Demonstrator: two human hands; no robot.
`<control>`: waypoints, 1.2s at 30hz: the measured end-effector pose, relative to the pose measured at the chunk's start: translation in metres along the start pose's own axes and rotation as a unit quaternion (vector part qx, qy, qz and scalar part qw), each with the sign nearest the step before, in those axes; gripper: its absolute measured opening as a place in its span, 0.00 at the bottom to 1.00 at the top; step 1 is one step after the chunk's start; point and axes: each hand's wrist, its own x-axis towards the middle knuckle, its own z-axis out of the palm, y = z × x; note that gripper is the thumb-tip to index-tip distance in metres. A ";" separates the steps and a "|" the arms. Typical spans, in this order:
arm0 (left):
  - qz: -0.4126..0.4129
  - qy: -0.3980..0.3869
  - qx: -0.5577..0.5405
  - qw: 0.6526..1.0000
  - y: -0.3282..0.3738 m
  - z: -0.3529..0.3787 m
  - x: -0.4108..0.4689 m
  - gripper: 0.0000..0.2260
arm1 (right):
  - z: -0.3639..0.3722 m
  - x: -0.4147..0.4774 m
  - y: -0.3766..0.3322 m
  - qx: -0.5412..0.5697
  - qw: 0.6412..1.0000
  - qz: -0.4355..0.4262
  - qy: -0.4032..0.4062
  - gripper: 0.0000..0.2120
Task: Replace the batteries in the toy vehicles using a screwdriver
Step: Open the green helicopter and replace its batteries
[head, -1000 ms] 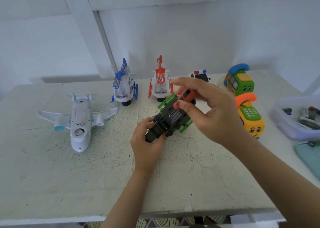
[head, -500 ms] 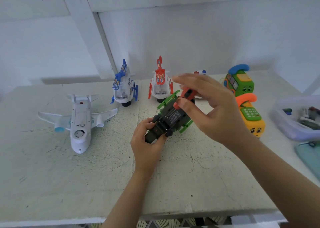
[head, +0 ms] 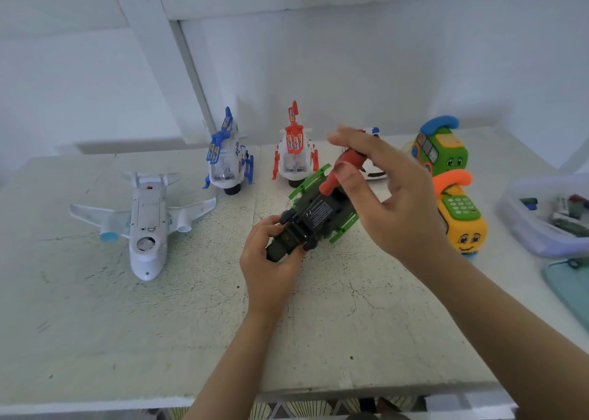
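Fingers of the right hand (head: 395,203) are half curled: the thumb and the forefinger pinch the red handle of the screwdriver (head: 341,174), while the other three fingers hang loose and spread to the side, off the tool. The screwdriver slants down onto the underside of the green toy vehicle (head: 318,217); its tip is hidden behind the handle. The left hand (head: 271,260) grips the near end of the vehicle, fingers wrapped round it, holding it belly-up just above the table (head: 159,324). Half a second ago the thumb covered more of the handle; now more of the red shows, and the forefinger reaches further over its top. The left hand's grip and the vehicle's place match the earlier frames.
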 end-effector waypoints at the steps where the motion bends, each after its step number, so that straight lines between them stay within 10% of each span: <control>1: 0.000 0.000 0.001 1.000 0.000 0.000 0.000 0.14 | 0.000 0.001 -0.001 -0.009 1.000 -0.004 0.016 0.11; 36: 0.011 -0.003 0.009 1.000 0.002 0.000 -0.001 0.18 | 0.006 0.020 -0.004 -0.011 1.000 0.002 0.004 0.09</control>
